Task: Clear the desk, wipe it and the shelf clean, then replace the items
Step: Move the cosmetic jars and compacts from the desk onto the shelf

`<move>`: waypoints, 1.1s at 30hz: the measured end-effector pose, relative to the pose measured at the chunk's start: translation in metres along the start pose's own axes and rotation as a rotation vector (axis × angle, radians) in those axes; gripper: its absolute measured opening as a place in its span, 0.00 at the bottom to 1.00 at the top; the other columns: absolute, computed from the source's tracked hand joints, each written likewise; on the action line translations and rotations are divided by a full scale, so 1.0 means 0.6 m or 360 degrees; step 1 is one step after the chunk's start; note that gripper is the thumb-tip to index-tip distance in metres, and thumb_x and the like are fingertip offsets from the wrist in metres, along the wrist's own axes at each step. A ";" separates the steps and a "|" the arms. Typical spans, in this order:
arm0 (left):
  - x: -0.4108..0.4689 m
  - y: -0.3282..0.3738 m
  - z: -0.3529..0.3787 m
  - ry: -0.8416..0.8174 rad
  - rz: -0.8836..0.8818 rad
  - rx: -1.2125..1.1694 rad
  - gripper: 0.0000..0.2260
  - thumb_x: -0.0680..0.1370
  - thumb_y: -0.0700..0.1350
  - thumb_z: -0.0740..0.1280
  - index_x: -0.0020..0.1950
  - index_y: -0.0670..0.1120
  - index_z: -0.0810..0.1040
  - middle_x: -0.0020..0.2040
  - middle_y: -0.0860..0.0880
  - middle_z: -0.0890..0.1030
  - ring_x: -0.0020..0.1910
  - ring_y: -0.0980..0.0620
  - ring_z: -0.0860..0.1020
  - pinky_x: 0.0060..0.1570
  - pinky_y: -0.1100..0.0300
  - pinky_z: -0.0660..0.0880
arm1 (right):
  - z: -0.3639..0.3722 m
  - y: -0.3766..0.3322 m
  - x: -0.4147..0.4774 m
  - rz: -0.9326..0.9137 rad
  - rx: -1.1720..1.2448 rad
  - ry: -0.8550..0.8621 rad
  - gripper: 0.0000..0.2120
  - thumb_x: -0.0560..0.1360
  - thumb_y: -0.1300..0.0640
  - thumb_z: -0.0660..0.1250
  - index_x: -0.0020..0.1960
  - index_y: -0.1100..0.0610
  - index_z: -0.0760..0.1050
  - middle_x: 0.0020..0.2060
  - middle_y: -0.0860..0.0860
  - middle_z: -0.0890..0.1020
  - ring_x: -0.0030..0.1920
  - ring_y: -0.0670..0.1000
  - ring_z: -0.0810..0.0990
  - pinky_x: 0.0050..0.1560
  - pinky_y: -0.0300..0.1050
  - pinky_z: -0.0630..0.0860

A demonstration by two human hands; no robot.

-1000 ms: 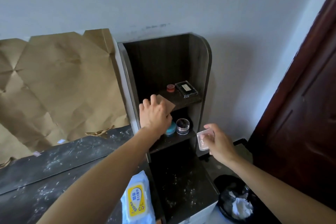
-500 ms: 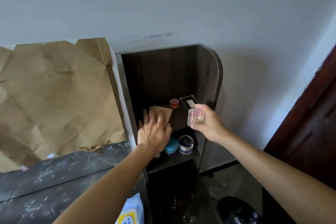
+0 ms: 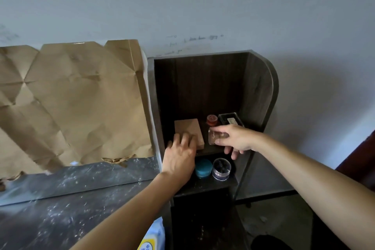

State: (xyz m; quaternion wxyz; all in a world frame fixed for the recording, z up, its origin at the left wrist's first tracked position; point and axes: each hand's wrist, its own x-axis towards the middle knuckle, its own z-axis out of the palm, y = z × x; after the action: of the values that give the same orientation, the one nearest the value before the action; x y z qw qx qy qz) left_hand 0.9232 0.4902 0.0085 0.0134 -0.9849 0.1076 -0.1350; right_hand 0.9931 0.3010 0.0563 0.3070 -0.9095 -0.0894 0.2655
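Whereas the small clear case [image 3: 215, 137] was held low beside the shelf unit [image 3: 260, 91] one second ago, it is now seen up at the upper board, just right of the tan box [image 3: 188, 132] and in front of the red-capped jar [image 3: 212, 119]. It is pinched between thumb and fingers of the right hand [image 3: 238, 140]. Whether its base already touches the board cannot be told; the hand covers that edge.

The tan box, tilted at the board's lip a second ago, is now noted lying flat on the board. The left hand [image 3: 179, 155] rests on its near end with fingers laid fairly straight, not curled round it. The hands are kept apart, one item under each.

A black-framed case [image 3: 230, 121] is recorded at the back right of the same board. On the lower board a teal tin [image 3: 203, 167] and a clear jar [image 3: 221, 168] stand side by side.

Judgement: the replacing stage is taken to be under way, with the shelf nearly restocked. A wipes pack [image 3: 150, 239] is left at the desk [image 3: 71, 209] edge; release of both items appears due next.
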 end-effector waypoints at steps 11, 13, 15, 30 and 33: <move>-0.017 0.020 -0.003 -0.0043 -0.0180 -0.0116 0.29 0.74 0.41 0.64 0.74 0.47 0.59 0.70 0.45 0.63 0.70 0.44 0.61 0.66 0.54 0.65 | -0.013 0.004 -0.011 -0.0299 -0.1021 0.0447 0.25 0.76 0.41 0.62 0.71 0.43 0.63 0.54 0.50 0.79 0.46 0.54 0.81 0.39 0.43 0.72; -0.031 0.021 -0.002 -0.0004 -0.0210 -0.0159 0.28 0.74 0.40 0.64 0.73 0.46 0.62 0.69 0.42 0.65 0.68 0.42 0.64 0.64 0.53 0.67 | -0.011 0.017 -0.013 -0.0459 -0.1181 0.0804 0.26 0.72 0.38 0.66 0.66 0.47 0.69 0.57 0.51 0.78 0.55 0.55 0.77 0.45 0.46 0.70; -0.049 0.024 0.001 0.0029 -0.0242 -0.0201 0.28 0.72 0.39 0.65 0.72 0.44 0.64 0.69 0.40 0.66 0.66 0.41 0.66 0.63 0.52 0.69 | -0.012 0.028 -0.007 -0.0515 -0.1204 0.0841 0.28 0.70 0.37 0.68 0.66 0.48 0.70 0.61 0.51 0.74 0.60 0.54 0.72 0.49 0.49 0.71; -0.174 0.025 0.044 0.0225 -0.0593 -0.0362 0.20 0.71 0.43 0.58 0.63 0.43 0.72 0.61 0.42 0.74 0.54 0.40 0.75 0.50 0.49 0.77 | 0.050 0.052 -0.017 -0.1068 -0.0610 0.1019 0.14 0.74 0.53 0.67 0.59 0.52 0.78 0.55 0.49 0.80 0.56 0.53 0.75 0.50 0.48 0.73; -0.251 -0.003 0.089 0.0052 -0.0886 -0.0440 0.19 0.71 0.45 0.59 0.60 0.42 0.75 0.55 0.43 0.76 0.49 0.39 0.77 0.47 0.49 0.77 | 0.121 0.049 -0.041 -0.1306 -0.0413 0.0958 0.09 0.75 0.58 0.67 0.54 0.52 0.80 0.44 0.45 0.83 0.44 0.49 0.81 0.37 0.43 0.76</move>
State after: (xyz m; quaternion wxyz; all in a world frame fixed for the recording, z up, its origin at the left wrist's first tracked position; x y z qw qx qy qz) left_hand 0.7966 0.5245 -0.0826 -0.1601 -0.9667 -0.1487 -0.1334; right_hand 0.9333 0.3068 0.0002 0.2827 -0.8664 -0.3782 -0.1628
